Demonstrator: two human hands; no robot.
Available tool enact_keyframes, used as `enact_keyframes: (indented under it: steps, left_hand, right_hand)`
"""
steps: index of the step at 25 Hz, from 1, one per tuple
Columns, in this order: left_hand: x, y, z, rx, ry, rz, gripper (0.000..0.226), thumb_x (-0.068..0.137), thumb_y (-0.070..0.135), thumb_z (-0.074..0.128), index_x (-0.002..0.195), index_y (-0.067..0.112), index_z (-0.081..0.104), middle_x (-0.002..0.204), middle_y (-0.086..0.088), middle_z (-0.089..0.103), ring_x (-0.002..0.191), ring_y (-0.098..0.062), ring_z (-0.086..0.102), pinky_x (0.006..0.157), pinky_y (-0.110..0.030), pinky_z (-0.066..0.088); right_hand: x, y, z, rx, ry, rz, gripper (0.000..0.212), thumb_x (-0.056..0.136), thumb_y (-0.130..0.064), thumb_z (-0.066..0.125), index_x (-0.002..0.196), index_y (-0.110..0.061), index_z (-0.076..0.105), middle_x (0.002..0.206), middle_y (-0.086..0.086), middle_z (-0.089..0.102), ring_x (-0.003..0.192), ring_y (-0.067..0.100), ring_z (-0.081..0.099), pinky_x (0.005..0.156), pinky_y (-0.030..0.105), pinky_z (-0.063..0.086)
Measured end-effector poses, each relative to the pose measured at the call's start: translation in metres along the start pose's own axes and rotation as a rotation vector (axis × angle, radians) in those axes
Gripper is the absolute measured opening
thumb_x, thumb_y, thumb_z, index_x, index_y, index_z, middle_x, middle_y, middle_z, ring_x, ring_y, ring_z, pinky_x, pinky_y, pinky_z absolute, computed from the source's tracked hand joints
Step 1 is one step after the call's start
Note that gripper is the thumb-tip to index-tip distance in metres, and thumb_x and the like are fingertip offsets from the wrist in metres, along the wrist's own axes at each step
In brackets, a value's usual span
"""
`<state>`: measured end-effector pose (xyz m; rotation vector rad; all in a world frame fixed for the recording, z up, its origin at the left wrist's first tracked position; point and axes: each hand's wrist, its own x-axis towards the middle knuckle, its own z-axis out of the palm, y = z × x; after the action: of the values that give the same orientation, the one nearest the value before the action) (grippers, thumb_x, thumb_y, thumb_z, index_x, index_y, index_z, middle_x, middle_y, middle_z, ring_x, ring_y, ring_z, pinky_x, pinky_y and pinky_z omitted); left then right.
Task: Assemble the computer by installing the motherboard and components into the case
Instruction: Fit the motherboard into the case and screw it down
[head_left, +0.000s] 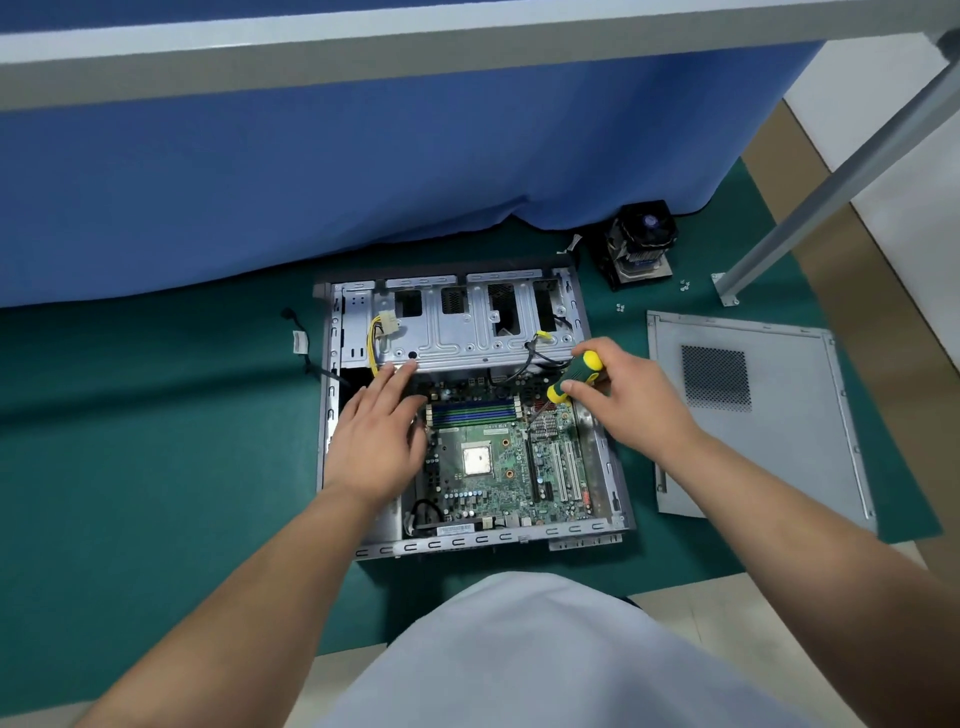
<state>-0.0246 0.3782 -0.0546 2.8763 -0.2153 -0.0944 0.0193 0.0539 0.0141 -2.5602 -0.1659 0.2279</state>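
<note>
Screwdriver (574, 378) work was the step in hand, judging by the head view: the right hand (621, 395) had its fingers and thumb curled round the yellow-and-green handle, and the tool's long axis slanted down and to the left from that hand, the shaft running toward the motherboard (506, 457) near its upper right corner; the tip itself was too small to place on any screw. That board lay flat inside the open case (613, 467), which rested on the green mat (156, 415). The left hand (376, 441) lay with straight, spread fingers over the board's left edge and the case wall, gripping nothing, apparently steadying. Of the two, the right hand was nearer the spot being fastened. Off to the right sat the cooler fan (641, 241), loose screws (684, 285) and the side panel (753, 415), well apart from the case.
</note>
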Motion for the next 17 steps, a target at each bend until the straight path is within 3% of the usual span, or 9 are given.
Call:
enact_keyframes:
  steps: [8, 17]
  left_hand:
    - [-0.001, 0.000, 0.001, -0.013, -0.001, -0.006, 0.041, 0.094, 0.039, 0.037, 0.116, 0.025, 0.068, 0.167, 0.007, 0.027, 0.157, -0.015, 0.016, 0.118, -0.045, 0.036]
    - [-0.001, 0.002, -0.001, -0.038, 0.011, -0.006, 0.039, 0.091, 0.037, 0.035, 0.103, 0.022, 0.069, 0.166, 0.006, 0.030, 0.156, -0.017, 0.021, 0.107, -0.045, 0.045]
  right_hand:
    - [0.005, -0.002, 0.016, -0.044, 0.014, -0.031, 0.039, 0.096, -0.044, 0.067, 0.129, -0.027, 0.053, 0.093, -0.004, 0.065, 0.082, 0.021, 0.063, 0.073, 0.041, 0.056]
    - [0.009, 0.003, 0.028, -0.049, 0.020, -0.061, 0.038, 0.096, -0.042, 0.067, 0.127, -0.025, 0.054, 0.094, -0.004, 0.064, 0.079, 0.019, 0.060, 0.065, 0.033, 0.047]
